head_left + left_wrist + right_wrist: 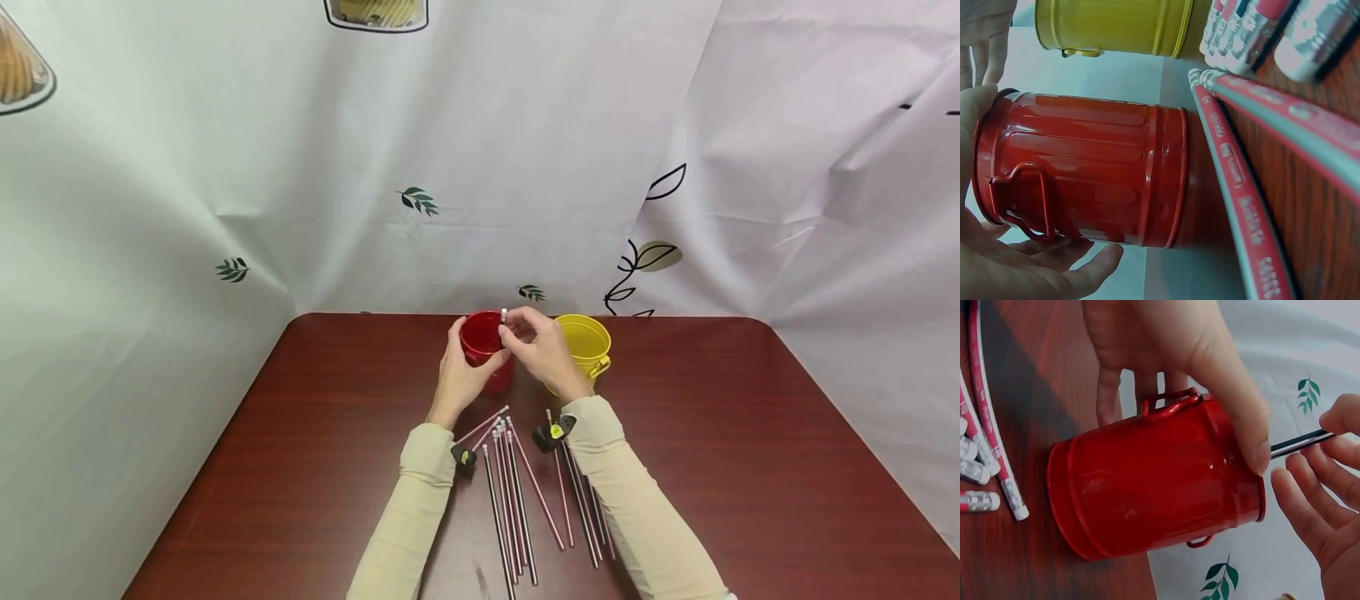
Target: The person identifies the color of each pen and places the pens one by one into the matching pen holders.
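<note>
A small red metal bucket (498,382) with side handles stands near the table's back edge. Around its upper part my left hand (459,379) holds on, the thumb at the near side and the fingers round the far side. My right hand (546,352) pinches a dark striped pencil (1297,445) between thumb and fingers at the bucket's mouth. The pencil's white eraser end points up; its lower part is hidden inside the red bucket. Close to the right hand stands a yellow bucket (597,329), partly covered by that hand and wrist.
Several pink and dark pencils (517,500) with white eraser ends lie on the dark red table (337,467) between and under the forearms. Some of their eraser ends lie close to the red bucket's base. A white patterned cloth (480,167) hangs behind the table.
</note>
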### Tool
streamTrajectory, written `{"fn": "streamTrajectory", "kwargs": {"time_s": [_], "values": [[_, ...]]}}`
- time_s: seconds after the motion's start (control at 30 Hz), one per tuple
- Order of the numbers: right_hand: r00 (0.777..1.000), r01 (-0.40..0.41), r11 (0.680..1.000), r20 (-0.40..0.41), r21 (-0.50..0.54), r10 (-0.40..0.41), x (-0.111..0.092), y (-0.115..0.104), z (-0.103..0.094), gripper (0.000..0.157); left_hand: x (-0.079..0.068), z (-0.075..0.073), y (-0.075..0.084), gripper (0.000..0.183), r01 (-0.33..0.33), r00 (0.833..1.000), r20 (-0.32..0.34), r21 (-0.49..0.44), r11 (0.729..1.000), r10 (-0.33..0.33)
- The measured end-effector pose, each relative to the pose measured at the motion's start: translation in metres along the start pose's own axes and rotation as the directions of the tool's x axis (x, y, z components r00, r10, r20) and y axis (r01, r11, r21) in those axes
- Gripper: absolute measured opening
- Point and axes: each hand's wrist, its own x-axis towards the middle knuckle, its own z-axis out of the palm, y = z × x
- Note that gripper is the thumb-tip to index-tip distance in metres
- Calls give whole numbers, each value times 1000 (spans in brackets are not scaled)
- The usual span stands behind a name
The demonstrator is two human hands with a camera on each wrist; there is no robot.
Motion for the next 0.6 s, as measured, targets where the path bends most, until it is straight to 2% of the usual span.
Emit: {"fn": "streamTrajectory", "kwargs": {"time_s": [0.13,0.27,0.47,0.6], "values": [[1000,3,1000,1,-18,-3,-4,3,-4,20,0,1,0,90,5,1000,5,-4,1000,-5],[1000,-9,999,-12,-33,8,-11,0,-14,23,0,2,0,94,43,999,17,0,999,-43],[1000,-7,999,-10,-48,7,-27,-2,-39,18,1,2,1,94,67,997,26,-10,998,-67],[998,-61,995,-8,-83,60,-44,-1,-56,13,1,2,2,93,70,997,17,-21,997,-70]]}}
